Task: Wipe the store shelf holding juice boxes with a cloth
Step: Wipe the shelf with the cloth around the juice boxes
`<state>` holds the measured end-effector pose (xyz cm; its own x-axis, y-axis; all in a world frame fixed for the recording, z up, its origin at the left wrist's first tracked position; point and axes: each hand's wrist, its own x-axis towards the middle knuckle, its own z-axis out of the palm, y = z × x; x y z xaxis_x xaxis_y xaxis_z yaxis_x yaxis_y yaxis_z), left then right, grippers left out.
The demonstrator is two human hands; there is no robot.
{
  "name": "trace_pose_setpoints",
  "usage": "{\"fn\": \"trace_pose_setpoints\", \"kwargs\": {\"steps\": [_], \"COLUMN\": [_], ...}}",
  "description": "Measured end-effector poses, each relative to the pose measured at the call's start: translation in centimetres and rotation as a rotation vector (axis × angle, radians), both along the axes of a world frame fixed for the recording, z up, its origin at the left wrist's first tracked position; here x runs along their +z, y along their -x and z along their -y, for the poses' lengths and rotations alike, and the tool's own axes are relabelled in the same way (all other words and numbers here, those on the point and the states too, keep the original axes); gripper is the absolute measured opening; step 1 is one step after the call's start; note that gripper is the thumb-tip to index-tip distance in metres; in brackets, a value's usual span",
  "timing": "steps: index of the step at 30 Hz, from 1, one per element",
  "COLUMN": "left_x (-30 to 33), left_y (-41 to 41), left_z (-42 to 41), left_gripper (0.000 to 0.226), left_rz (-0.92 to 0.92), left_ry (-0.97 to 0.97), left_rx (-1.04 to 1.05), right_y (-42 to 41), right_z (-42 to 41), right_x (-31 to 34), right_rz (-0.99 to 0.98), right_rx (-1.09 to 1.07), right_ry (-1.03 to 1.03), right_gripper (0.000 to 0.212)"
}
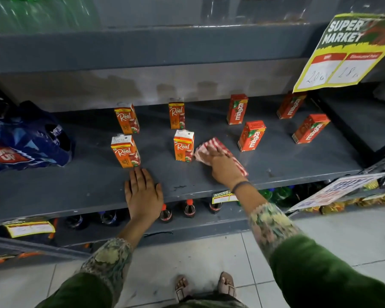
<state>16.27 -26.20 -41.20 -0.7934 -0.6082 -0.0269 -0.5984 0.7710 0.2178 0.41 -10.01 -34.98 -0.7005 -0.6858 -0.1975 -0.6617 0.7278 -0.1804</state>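
A grey metal shelf [87,181] holds several upright juice boxes: orange "Real" cartons [125,151] on the left and red "Maaza" cartons [251,136] on the right. My right hand [223,165] presses a red-and-white striped cloth [211,144] flat on the shelf, just right of a front "Real" carton [183,146]. My left hand [143,193] lies flat and open on the shelf's front edge, just below the front-left carton, holding nothing.
A blue shrink-wrapped bottle pack [25,138] sits at the shelf's left end. A yellow "Super Market" price sign [345,52] hangs at upper right. Dark soda bottles [189,208] stand on the shelf below. White floor tiles [187,258] and my sandalled feet are underneath.
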Motion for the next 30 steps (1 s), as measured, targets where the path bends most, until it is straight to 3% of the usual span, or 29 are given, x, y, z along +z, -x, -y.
{"fn": "trace_pose_setpoints", "kwargs": {"steps": [2,4,6,8,10,14,17,20,23,25,28,30], "left_x": [0.0,0.0,0.1,0.1,0.2,0.1,0.2,0.8,2.5,3.9,5.5,5.6], "left_y": [-0.1,-0.1,-0.1,0.0,0.0,-0.2,-0.2,-0.2,1.9,4.4,8.1,9.6], "left_z": [0.0,-0.1,-0.1,-0.2,-0.2,-0.1,-0.1,-0.2,0.1,0.5,0.8,0.9], "left_gripper": [0.064,0.064,0.064,0.064,0.064,0.064,0.063,0.060,0.065,0.078,0.093,0.086], "left_rz": [-0.002,-0.001,-0.002,0.002,0.005,0.011,0.010,-0.168,-0.407,-0.446,-0.401,-0.364], "left_ry": [-0.002,-0.002,-0.005,-0.007,-0.014,-0.010,-0.018,-0.064,-0.225,-0.412,-0.648,-0.690], "left_rx": [-0.005,-0.005,0.000,0.001,-0.002,-0.014,-0.030,-0.140,-0.259,-0.231,-0.256,-0.265], "right_y": [-1.8,-2.5,-1.8,0.0,1.6,0.8,-1.9,-4.5,-3.6,-2.1,-1.8,-3.1], "right_z": [-1.4,-2.2,-1.8,-0.9,0.5,1.5,-0.5,-3.9,-6.0,-6.1,-5.1,-4.5], "right_x": [-0.5,-0.1,0.7,1.1,0.8,-1.1,-1.5,-1.4,-0.3,-0.2,-0.9,-2.0], "right_rz": [0.084,0.139,0.048,-0.040,-0.070,-0.029,-0.003,0.047,0.022,-0.054,-0.023,-0.020], "right_rx": [-0.039,-0.240,-0.381,-0.386,-0.318,-0.161,-0.065,-0.001,-0.321,-0.425,-0.352,-0.221], "right_ry": [0.045,0.174,0.348,0.426,0.338,-0.024,-0.006,0.109,0.326,0.408,0.237,0.113], "right_gripper": [0.070,0.057,0.059,0.066,0.069,0.074,0.082,0.078,0.067,0.069,0.074,0.078]}}
